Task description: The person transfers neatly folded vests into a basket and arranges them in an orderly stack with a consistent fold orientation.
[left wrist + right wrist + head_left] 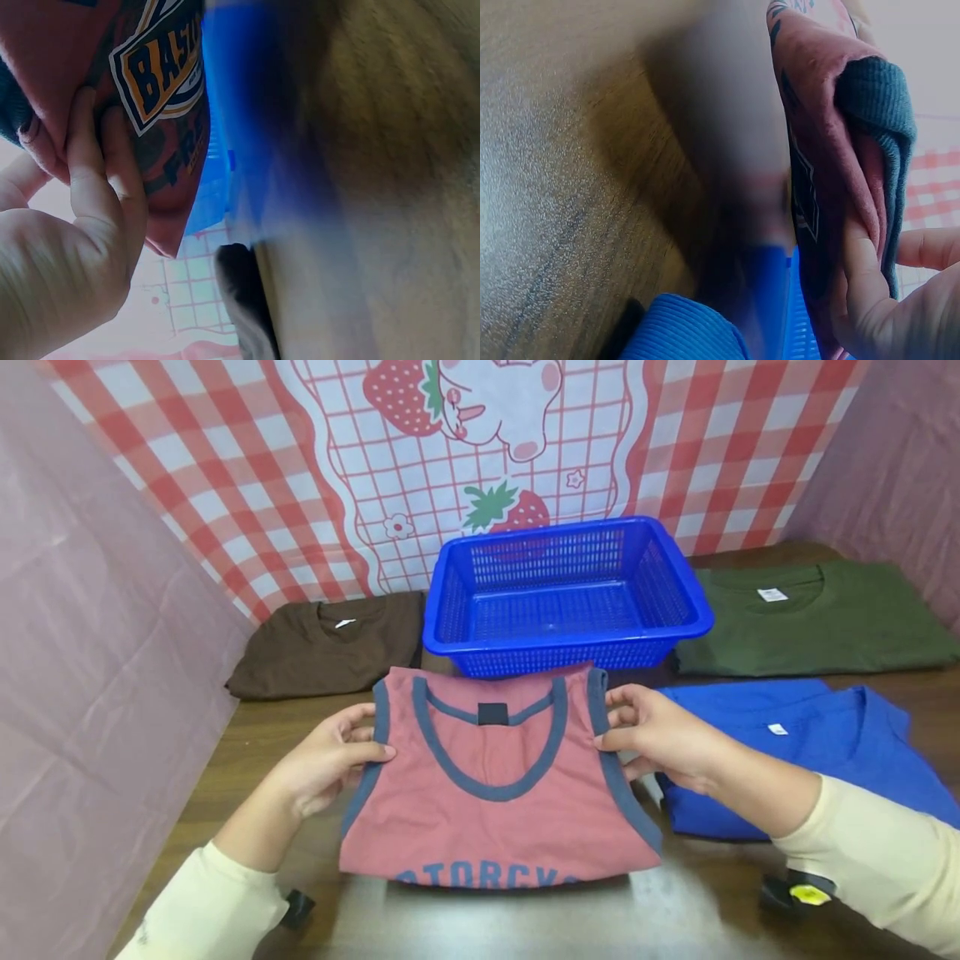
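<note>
Both hands hold a folded pink sleeveless top (487, 827) with grey-blue trim, a black neck label and partly visible lettering. My left hand (322, 764) pinches its left armhole edge, thumb on top and fingers beneath. At the opposite armhole, my right hand (663, 735) pinches the trim the same way. The top hangs above the table, casting a shadow below. Its underside in the left wrist view carries a printed badge (161, 82). Folded layers and a ribbed edge (877, 97) show in the right wrist view. Just behind the top stands a blue plastic basket (570, 637).
A folded brown shirt (337, 652) lies at the back left of the wooden table (247, 768). On the right are a folded dark green shirt (817, 627) and, nearer, a folded blue shirt (765, 777). A red-and-white checked cloth (217, 468) hangs behind.
</note>
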{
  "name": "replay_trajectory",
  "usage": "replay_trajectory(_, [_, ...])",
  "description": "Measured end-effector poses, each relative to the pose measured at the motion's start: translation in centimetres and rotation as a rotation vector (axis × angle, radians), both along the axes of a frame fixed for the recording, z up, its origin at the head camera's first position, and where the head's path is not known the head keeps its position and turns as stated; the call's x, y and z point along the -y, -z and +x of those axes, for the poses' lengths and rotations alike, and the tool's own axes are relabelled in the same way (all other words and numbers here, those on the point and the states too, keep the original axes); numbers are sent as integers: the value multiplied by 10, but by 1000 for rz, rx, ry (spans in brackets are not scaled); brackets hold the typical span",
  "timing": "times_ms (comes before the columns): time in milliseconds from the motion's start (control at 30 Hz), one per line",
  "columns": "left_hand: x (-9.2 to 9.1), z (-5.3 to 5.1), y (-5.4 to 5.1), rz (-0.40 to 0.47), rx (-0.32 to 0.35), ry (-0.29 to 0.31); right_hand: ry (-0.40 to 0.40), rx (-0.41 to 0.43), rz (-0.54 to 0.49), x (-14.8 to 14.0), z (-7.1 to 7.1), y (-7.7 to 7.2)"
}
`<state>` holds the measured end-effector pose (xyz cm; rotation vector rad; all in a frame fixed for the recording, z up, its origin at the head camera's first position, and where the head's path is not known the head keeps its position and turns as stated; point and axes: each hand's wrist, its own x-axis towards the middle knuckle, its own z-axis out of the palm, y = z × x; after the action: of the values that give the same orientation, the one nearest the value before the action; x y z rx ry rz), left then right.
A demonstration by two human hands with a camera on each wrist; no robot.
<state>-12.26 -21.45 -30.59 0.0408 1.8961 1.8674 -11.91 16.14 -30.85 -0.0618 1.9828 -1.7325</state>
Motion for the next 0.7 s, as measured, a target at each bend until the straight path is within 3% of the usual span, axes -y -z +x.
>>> replay_trajectory(433, [-3,9,-17,8,-53,10,-38,-15,-22,-10,5,-15])
replay_trajectory(700, [-6,15,-33,18,-65,2,-35,-26,-35,-14,7,-26])
